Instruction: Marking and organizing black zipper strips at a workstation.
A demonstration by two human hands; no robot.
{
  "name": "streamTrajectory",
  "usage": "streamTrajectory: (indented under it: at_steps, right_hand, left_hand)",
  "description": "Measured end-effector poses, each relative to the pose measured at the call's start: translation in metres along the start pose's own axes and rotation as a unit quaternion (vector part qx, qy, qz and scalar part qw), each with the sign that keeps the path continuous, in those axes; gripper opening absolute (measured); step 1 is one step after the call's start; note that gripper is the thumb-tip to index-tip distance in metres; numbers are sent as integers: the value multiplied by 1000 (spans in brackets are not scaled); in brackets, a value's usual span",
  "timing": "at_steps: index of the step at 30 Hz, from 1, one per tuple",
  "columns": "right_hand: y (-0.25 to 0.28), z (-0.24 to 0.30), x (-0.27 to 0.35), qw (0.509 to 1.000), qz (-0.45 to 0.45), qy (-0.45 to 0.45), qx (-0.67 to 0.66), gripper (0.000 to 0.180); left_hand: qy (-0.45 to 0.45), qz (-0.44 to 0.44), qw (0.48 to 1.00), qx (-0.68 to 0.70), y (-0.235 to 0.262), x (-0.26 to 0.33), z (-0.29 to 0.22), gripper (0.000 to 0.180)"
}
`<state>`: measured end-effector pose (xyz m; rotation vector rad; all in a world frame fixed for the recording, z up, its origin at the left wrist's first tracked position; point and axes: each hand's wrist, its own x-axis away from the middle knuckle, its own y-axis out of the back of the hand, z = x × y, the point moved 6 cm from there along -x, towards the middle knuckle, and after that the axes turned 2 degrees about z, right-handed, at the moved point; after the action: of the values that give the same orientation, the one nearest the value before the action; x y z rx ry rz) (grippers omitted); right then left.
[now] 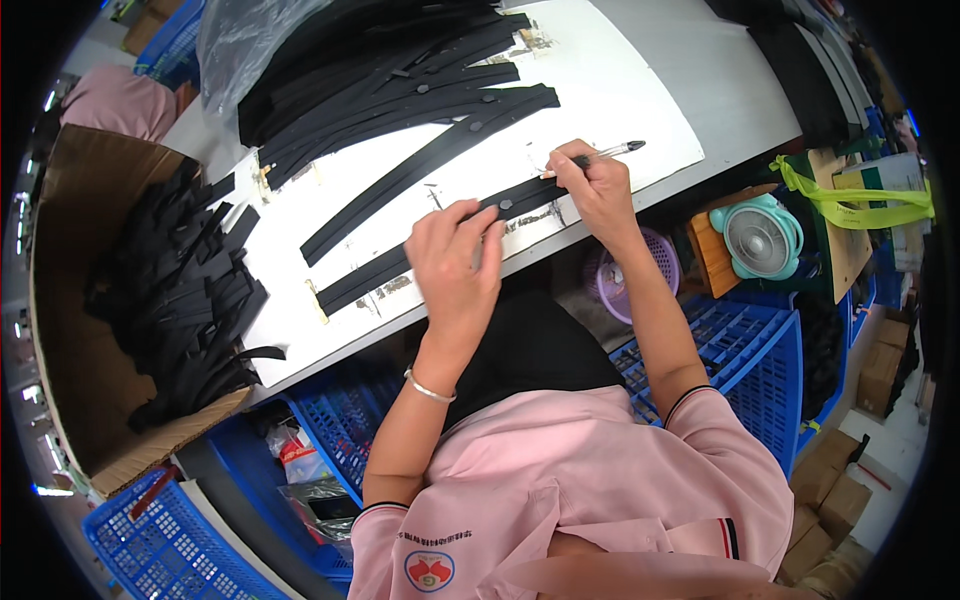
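Note:
A black fabric strip (pixel 365 282) lies along the near edge of the white board (pixel 630 85), with a small grey oval mark (pixel 505 204) on it. My left hand (pixel 455 260) rests over the middle of this strip, fingers apart, fingertips close to the mark. At the strip's right end, my right hand (pixel 597 192) is closed on a slim brush (pixel 612 152) with a silvery shaft and dark tip pointing right. Farther up the board, another black strip (pixel 420 180) lies slanted, below a pile of overlapping black strips (pixel 370 80), some with similar grey marks.
A cardboard box (pixel 75 290) full of black strips stands at the board's left. Clear plastic film (pixel 235 50) lies at the back left. Below the table's right side are a teal fan (pixel 762 238), a purple basket (pixel 655 275) and a blue crate (pixel 755 345). Another person's pink clothing (pixel 120 100) shows far left.

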<state>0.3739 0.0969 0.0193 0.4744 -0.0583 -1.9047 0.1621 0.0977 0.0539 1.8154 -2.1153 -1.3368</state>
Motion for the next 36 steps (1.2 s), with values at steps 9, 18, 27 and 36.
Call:
streamTrajectory:
  at_steps: [9, 18, 27, 36]
  right_hand:
    - [-3, 6, 1, 999, 15, 16, 40, 22]
    - [2, 1, 6, 999, 23, -15, -23, 22]
    - [0, 4, 5, 996, 55, 44, 59, 19]
    - [14, -3, 15, 999, 7, -23, -40, 19]
  left_hand:
    - [-18, 38, 999, 20, -47, -17, -5, 14]
    - [-19, 37, 999, 13, -47, -15, -5, 15]
    - [-21, 34, 999, 19, -49, -15, -3, 15]
    - [-8, 119, 988, -102, -31, 7, 0, 41]
